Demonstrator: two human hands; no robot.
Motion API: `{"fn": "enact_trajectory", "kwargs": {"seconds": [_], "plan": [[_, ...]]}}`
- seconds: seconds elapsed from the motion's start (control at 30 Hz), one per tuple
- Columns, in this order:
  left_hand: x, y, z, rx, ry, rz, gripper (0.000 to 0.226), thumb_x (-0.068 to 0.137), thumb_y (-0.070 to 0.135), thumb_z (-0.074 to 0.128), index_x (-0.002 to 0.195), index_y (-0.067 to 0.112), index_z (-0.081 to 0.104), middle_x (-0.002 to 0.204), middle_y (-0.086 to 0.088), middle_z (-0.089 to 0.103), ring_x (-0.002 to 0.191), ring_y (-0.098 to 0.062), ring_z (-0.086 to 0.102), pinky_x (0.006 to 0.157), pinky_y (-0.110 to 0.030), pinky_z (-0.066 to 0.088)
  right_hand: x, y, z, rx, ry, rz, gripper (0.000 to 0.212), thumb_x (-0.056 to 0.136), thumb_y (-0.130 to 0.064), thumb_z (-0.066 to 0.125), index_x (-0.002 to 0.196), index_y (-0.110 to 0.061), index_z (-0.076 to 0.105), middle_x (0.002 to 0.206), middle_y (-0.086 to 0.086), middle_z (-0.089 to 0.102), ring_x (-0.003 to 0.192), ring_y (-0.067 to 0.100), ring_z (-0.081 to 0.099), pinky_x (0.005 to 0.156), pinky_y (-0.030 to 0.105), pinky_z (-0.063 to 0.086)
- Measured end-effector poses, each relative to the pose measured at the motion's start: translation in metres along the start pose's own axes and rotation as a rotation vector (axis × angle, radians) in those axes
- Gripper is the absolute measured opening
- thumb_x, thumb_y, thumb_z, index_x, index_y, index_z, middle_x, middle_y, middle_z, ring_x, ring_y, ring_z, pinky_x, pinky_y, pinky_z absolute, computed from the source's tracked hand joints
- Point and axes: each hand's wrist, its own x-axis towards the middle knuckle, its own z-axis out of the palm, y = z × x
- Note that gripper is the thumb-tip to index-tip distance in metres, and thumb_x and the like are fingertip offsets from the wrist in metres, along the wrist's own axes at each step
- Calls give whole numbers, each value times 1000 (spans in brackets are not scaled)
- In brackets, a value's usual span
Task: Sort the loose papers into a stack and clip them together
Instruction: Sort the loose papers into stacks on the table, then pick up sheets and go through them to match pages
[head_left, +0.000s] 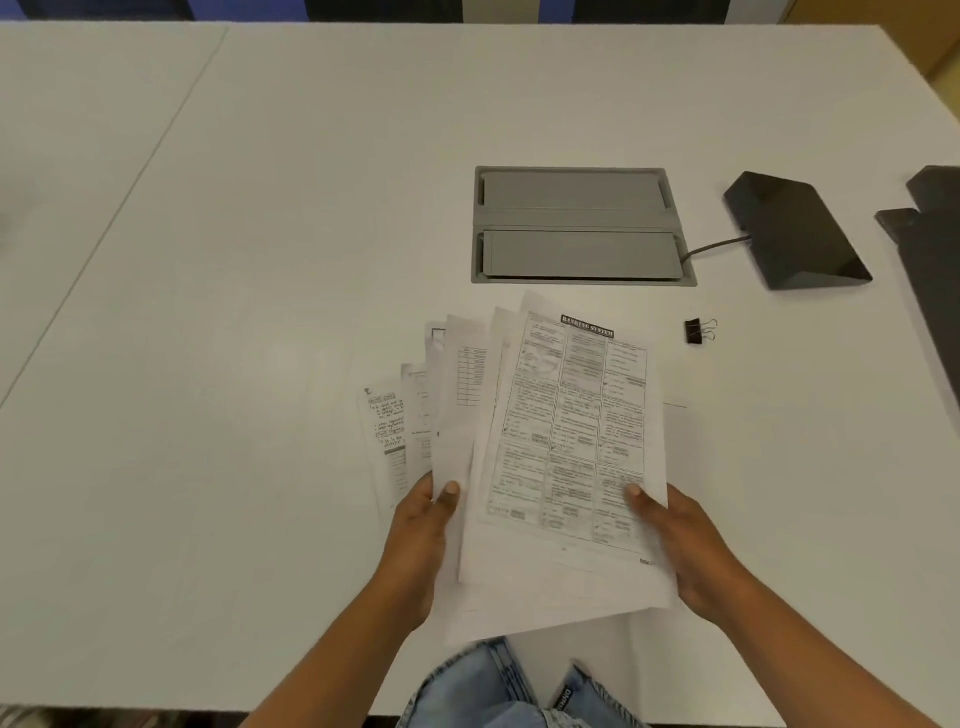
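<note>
Here, the left hand pinches the lower left edge of the fanned papers, thumb on top, seemingly to keep the sheets from sliding apart; a handwritten sheet juts out farthest left. The papers, held between both hands over the near edge of the table, are not yet squared. The right hand clamps the lower right edge, thumb on the top printed sheet, likely steadying the bundle. Beyond the right hand, apart from the papers, a black binder clip lies untouched.
</note>
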Motion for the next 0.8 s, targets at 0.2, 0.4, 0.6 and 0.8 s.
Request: {"fn": "enact_trajectory", "kwargs": {"seconds": [0.2, 0.4, 0.6, 0.8], "plan": [[0, 7, 2, 94, -49, 31, 25, 96, 42, 58, 119, 41, 67, 120, 24, 71, 111, 3, 66, 95, -23, 49, -3, -6, 2, -172, -106, -95, 51, 84, -17, 74, 131, -24, 58, 125, -4, 70, 114, 17, 67, 92, 35, 56], [6, 15, 5, 152, -200, 59, 27, 97, 12, 63, 122, 20, 69, 118, -1, 76, 109, -22, 72, 91, -43, 60, -3, -22, 8, -306, -147, -174, 50, 74, -17, 84, 118, -28, 64, 114, -9, 75, 102, 11, 72, 75, 23, 58], [14, 37, 25, 175, -123, 233, 33, 90, 0, 70, 116, 20, 70, 108, 6, 79, 102, -18, 75, 84, -40, 63, 11, -43, 19, -218, -33, -304, 34, 81, -5, 75, 106, -29, 72, 105, -10, 77, 97, 12, 74, 75, 24, 59], [14, 48, 32, 219, -4, 570, 37, 75, 19, 87, 99, 43, 74, 98, 21, 77, 92, -5, 75, 72, -22, 61, 16, -57, 21, -219, 9, -392, 39, 70, -24, 81, 107, -31, 71, 108, -10, 76, 99, 9, 72, 78, 22, 58]]}}
